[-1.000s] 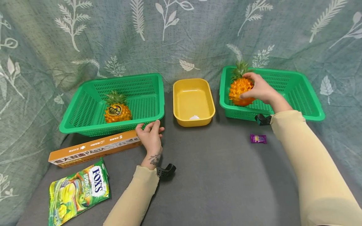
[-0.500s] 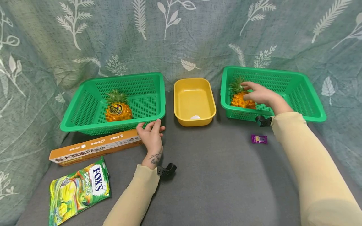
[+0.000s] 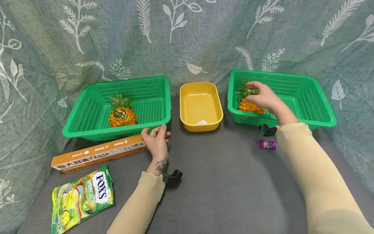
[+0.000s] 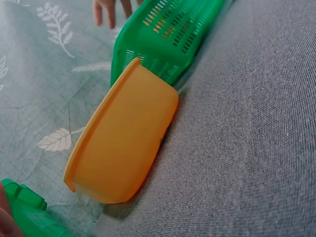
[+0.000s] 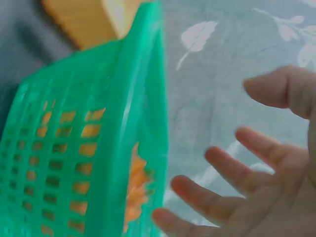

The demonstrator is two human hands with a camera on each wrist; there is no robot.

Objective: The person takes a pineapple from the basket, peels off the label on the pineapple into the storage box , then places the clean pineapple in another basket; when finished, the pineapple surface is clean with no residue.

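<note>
My right hand (image 3: 261,96) hovers over the left end of the right green basket (image 3: 292,120), fingers spread with nothing between them. Just below it a small orange pineapple (image 3: 249,106) lies in that basket, its leaves toward the back. In the right wrist view the fingers (image 5: 197,195) stand apart from the basket's rim, and the fruit shows through the slots. My left hand (image 3: 155,143) rests by the front right corner of the left green basket (image 3: 87,132), its fingers loosely bent at the rim. Inside sits another pineapple (image 3: 122,117) with a dark round label.
A yellow tub (image 3: 201,105) stands between the baskets. An orange pasta box (image 3: 99,154) lies before the left basket, with a green Fox's candy bag (image 3: 81,200) nearer. A small purple candy packet (image 3: 267,145) lies before the right basket. Patterned curtain (image 3: 193,39) hangs behind.
My right hand let go of the pineapple, which now lies lower in the right basket. The hand then shifted slightly over it. My left hand has stayed in place.
</note>
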